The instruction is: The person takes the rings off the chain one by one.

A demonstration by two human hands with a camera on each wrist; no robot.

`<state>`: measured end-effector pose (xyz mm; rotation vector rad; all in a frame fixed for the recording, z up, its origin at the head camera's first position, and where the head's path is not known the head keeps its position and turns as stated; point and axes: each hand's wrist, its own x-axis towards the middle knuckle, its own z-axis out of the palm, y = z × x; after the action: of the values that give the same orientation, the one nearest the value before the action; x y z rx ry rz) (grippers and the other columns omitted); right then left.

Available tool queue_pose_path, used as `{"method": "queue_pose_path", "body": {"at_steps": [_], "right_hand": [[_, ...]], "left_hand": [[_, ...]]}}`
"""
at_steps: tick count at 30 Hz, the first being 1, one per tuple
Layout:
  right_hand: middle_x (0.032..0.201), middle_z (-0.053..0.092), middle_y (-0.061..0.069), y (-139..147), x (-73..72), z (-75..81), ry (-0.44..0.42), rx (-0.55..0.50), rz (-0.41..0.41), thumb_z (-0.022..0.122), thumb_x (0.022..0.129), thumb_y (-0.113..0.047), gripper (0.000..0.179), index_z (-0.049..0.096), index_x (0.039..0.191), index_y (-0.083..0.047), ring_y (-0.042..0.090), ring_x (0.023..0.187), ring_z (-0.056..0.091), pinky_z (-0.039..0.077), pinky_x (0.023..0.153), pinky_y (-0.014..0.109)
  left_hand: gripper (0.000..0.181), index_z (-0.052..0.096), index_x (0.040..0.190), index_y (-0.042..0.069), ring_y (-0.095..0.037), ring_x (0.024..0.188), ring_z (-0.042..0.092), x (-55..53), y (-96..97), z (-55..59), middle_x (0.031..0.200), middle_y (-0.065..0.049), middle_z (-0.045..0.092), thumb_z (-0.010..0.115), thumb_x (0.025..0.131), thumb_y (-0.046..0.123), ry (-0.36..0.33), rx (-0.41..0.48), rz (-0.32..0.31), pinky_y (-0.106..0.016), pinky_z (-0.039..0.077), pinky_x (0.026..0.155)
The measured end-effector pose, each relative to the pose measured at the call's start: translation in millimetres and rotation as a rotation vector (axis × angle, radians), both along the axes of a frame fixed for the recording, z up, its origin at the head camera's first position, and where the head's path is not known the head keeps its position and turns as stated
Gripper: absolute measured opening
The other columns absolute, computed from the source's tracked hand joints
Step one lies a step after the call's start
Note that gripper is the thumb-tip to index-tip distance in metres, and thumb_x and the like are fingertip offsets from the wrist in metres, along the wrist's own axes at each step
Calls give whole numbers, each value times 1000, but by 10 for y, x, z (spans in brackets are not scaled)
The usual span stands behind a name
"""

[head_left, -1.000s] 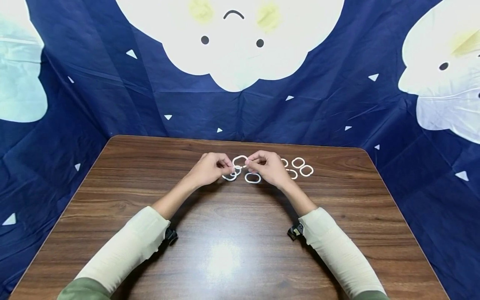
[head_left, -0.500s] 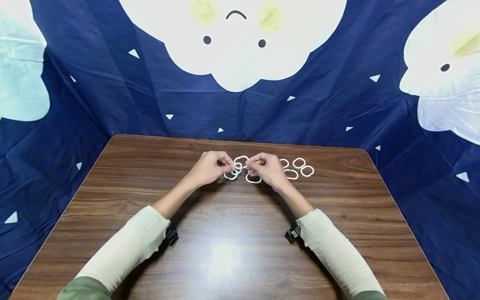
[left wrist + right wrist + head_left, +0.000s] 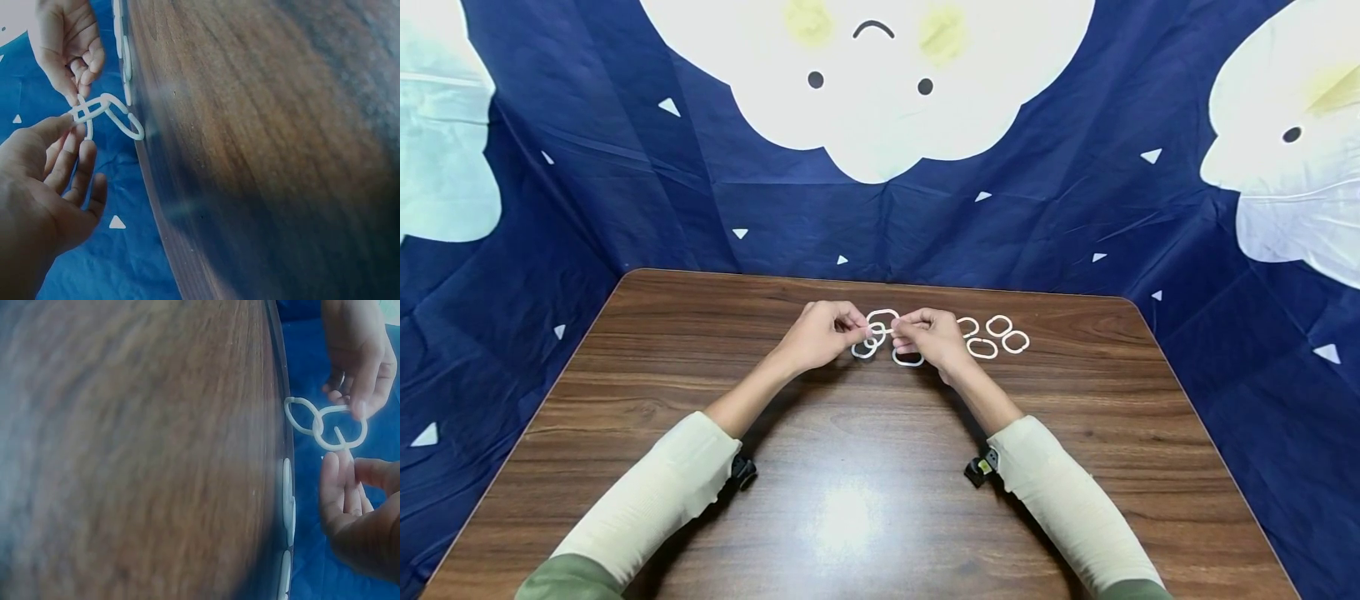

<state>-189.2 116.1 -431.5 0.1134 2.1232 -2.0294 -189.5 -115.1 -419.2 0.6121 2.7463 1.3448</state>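
In the head view my left hand (image 3: pixel 823 337) pinches a white C-shaped plastic link (image 3: pixel 365 431) between thumb and fingertips. A second white link (image 3: pixel 292 415) hangs from it, looped through, its lower end near or on the tabletop. My right hand (image 3: pixel 934 340) pinches a third white link (image 3: pixel 883 312) by its right side. In the right wrist view this third link stands nearly edge-on and crosses the left hand's link; whether it passes through is hard to tell. The fingertips of both hands are close together. Below the right hand lies a loose white link (image 3: pixel 908 362), partly covered.
Several more white links (image 3: pixel 982 348) lie to the right of my right hand. The wooden table (image 3: pixel 850 433) ends just behind the hands, at a blue cloth (image 3: pixel 700 225) with cloud patterns. A bright light reflection shows on the near tabletop.
My right hand has shifted slightly left, bringing its link further across the left hand's link. More of the loose links on the right show now. The left hand has barely moved.
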Motion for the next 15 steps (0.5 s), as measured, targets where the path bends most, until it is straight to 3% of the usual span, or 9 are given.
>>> {"method": "queue_pose_path", "body": {"at_steps": [15], "right_hand": [[79, 79, 2, -83, -40, -14, -53, -36, -59, 76, 103, -1, 14, 74, 113, 9, 6, 63, 74, 65, 66, 22]], "left_hand": [[6, 86, 102, 12, -19, 89, 75, -12, -38, -13, 97, -4, 85, 85, 102, 18, 17, -3, 9, -33, 57, 81]]}}
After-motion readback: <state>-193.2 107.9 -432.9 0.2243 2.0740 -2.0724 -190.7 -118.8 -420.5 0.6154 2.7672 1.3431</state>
